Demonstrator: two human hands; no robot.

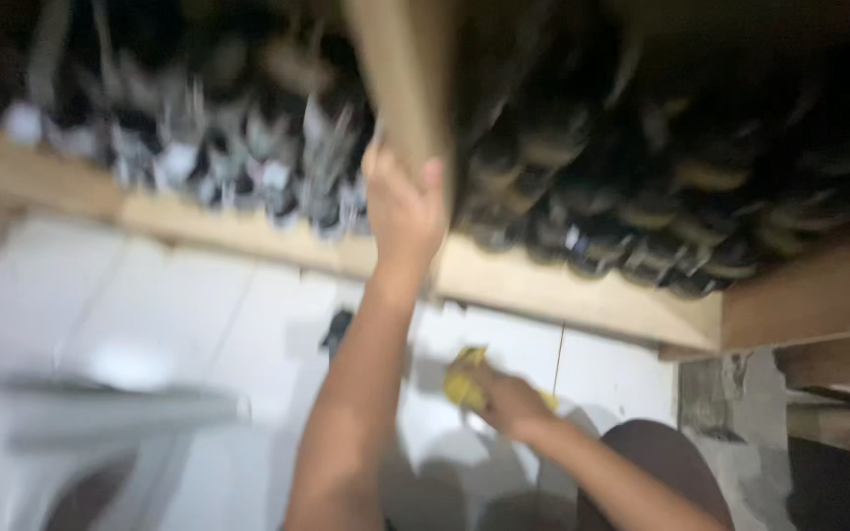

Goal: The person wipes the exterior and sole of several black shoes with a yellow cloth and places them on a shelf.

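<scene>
The left hand [403,211] is raised to a light brown upright wooden divider [407,79] of a wooden shelf [582,295]; its fingers are wrapped around the divider's lower end. The right hand [509,398] is held lower, above the white tiled floor [199,305], with its fingers closed on a small yellow crumpled object [464,379], which sticks out to the left of the knuckles; its kind cannot be told through the blur. Dark round objects [641,197] are packed in the shelf compartments on either side of the divider.
</scene>
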